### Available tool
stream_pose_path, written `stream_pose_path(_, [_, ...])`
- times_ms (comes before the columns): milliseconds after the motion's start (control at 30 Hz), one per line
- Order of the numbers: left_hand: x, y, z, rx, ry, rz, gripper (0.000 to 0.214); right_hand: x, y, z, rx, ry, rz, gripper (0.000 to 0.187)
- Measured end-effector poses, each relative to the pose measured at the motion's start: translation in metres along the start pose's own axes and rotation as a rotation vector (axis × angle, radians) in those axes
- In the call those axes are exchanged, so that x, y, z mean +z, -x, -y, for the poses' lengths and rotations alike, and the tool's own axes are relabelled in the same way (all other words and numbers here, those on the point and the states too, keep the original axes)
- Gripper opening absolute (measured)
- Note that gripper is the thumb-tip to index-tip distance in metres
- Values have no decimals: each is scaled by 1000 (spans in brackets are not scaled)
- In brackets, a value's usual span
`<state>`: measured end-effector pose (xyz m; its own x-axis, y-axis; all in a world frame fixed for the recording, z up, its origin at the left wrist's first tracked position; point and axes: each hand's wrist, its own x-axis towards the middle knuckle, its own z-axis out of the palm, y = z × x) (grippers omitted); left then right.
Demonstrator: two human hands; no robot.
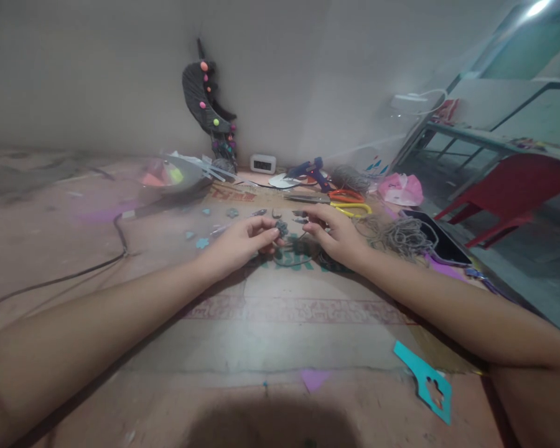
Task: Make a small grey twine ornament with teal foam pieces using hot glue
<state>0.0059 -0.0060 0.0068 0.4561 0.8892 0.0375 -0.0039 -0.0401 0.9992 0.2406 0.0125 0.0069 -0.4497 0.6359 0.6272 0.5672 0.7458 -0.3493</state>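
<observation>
Between the thumb and fingers of my left hand [256, 238] is a small bunched piece of grey yarn [281, 228]. A thin strand droops below it toward the right. Close by on the right, my right hand [331, 230] is curled with thumb and fingertips near each other, and a thin grey strand shows at the tips. Beyond the right wrist lies a loose tangle of grey yarn [406, 236]. Scissors with orange and yellow handles [350, 202] rest behind that hand. Small blue felt shapes [202, 243] lie left of my left hand.
A blue glue gun [310, 171] and a white digital clock [262, 163] stand at the back. A dark crescent decoration with pompoms [203, 99] leans on the wall. A black phone [441, 239] lies right, teal cut felt [427, 386] in front. A cable [121, 236] crosses the left.
</observation>
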Motion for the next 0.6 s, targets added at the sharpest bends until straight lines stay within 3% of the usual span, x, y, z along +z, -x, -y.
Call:
stream_pose_path(200, [1, -1, 1, 11, 3, -2, 35, -3, 0, 1, -156, 134, 16, 36])
stream_pose_path(600, [-1, -1, 0, 6, -20, 11, 35, -4, -1, 1, -227, 286, 25, 43])
